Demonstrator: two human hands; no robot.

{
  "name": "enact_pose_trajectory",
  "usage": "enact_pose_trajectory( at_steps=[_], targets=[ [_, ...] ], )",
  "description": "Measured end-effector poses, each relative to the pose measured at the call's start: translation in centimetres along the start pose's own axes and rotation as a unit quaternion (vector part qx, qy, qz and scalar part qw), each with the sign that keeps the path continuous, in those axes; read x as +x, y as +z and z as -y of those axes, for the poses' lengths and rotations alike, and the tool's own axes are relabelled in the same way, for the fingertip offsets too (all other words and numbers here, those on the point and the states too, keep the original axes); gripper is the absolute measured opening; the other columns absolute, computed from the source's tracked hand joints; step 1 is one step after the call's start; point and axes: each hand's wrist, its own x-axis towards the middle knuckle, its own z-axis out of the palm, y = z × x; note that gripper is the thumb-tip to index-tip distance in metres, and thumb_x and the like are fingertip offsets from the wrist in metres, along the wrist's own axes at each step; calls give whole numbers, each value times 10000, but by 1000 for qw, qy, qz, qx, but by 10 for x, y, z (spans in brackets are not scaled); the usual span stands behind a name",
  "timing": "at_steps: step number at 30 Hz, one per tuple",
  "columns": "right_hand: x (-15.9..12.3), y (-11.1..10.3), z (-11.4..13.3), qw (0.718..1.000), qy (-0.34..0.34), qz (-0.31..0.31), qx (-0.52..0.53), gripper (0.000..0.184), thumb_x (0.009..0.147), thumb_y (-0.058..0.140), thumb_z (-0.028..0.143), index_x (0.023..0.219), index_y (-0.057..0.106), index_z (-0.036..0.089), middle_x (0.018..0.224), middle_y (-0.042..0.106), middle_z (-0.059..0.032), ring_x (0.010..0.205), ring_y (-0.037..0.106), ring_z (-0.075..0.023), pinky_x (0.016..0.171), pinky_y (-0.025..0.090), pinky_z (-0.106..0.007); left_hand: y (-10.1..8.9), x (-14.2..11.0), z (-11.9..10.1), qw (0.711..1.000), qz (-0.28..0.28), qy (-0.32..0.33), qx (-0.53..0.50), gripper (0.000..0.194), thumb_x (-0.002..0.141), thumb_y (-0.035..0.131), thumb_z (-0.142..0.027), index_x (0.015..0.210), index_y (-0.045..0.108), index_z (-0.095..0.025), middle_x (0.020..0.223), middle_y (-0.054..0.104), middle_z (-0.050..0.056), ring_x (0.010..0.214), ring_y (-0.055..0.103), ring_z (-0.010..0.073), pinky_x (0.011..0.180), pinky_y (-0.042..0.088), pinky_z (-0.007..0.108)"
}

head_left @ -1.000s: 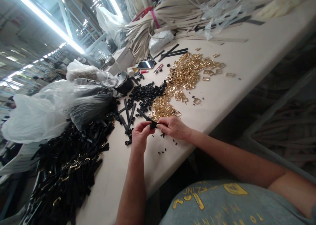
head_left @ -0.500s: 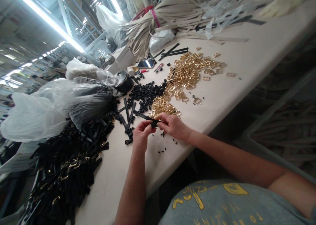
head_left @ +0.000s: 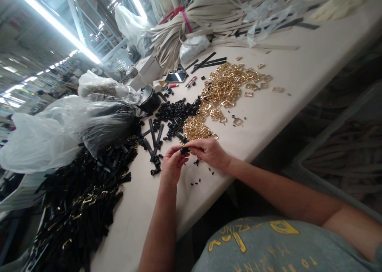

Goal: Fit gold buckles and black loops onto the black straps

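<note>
Between my two hands is a short black strap (head_left: 184,150), and a dark strip end shows just above the fingers. My left hand (head_left: 172,162) pinches its left side with thumb and fingertips. From the right, my right hand (head_left: 211,151) grips the same strap, its fingers covering much of it. Directly beyond the hands lies a heap of gold buckles (head_left: 222,89). Beside that heap are many small black loops (head_left: 177,114). A few loose black strap pieces (head_left: 155,138) rest left of the hands.
A large pile of black straps with gold buckles (head_left: 86,200) hangs over the table's left side. Behind it are plastic bags (head_left: 50,128) and a dark metal mug (head_left: 148,100). A phone (head_left: 176,77) and bundled beige straps (head_left: 209,15) lie farther back.
The strap has turned between my fingers, and its long end no longer points out to the left. My right hand has shifted slightly left over it.
</note>
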Motion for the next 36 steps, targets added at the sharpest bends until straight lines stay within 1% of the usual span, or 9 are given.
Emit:
enact_pose_trajectory(
  at_steps=[3,6,10,14,20,24,26,30,36],
  targets=[
    [0,0,0,1000,-8,-2,5,236,924,540,249,1073,720,215,905,734,-38,771,666,-154,679,508,-244,1,0,0,1000,12,1,-1,334,579,808,-277,828,617,-162,709,701,13,628,690,130,553,525,178],
    [0,0,-1,1000,-31,-3,0,231,927,562,270,1082,721,210,946,739,-48,813,676,-164,731,514,-261,0,0,0,1000,19,3,-9,312,595,802,-271,822,618,-162,709,694,11,626,682,123,554,525,177],
    [1,-1,-3,998,-68,-1,-18,239,887,654,307,1100,718,220,963,744,-43,847,681,-174,785,508,-277,-2,-1,0,1000,27,8,-12,301,614,798,-276,831,620,-166,710,689,-1,601,661,101,562,533,176],
    [2,-1,-3,996,-74,0,-41,219,887,651,273,1086,720,213,968,743,-52,857,681,-180,796,506,-282,-4,-1,0,1000,26,-2,-17,308,595,814,-263,823,635,-159,710,691,3,608,660,101,569,543,177],
    [0,2,-4,996,-61,-9,-62,139,868,650,223,979,725,185,897,741,-39,768,673,-150,723,499,-250,-3,-1,-1,999,25,-8,-18,332,562,847,-257,806,650,-147,721,691,-3,604,659,95,578,551,173],
    [-1,3,-5,995,-78,-31,-61,104,860,648,191,935,717,171,843,731,-32,722,663,-133,677,487,-225,-2,-1,-2,999,34,-25,-11,343,552,864,-273,794,655,-151,718,683,0,630,670,111,513,519,146],
    [-1,2,-5,993,-89,-40,-65,88,862,644,186,916,712,173,821,722,-29,703,655,-128,662,480,-220,-2,0,-1,999,29,-24,-9,335,556,869,-260,799,665,-152,702,669,-9,592,646,85,481,485,120],
    [0,1,-4,991,-106,-50,-62,74,869,643,202,899,703,170,814,714,-34,715,658,-134,675,485,-221,-4,1,1,1000,24,-14,-9,320,570,872,-242,810,686,-142,658,636,-26,501,562,32,471,457,109],
    [-1,1,-4,990,-106,-59,-74,87,878,614,190,895,697,173,831,720,-36,743,668,-141,704,494,-231,-4,-3,-3,999,31,-4,6,369,574,876,-308,853,718,-124,660,665,11,552,605,61,533,495,140]
  ],
)
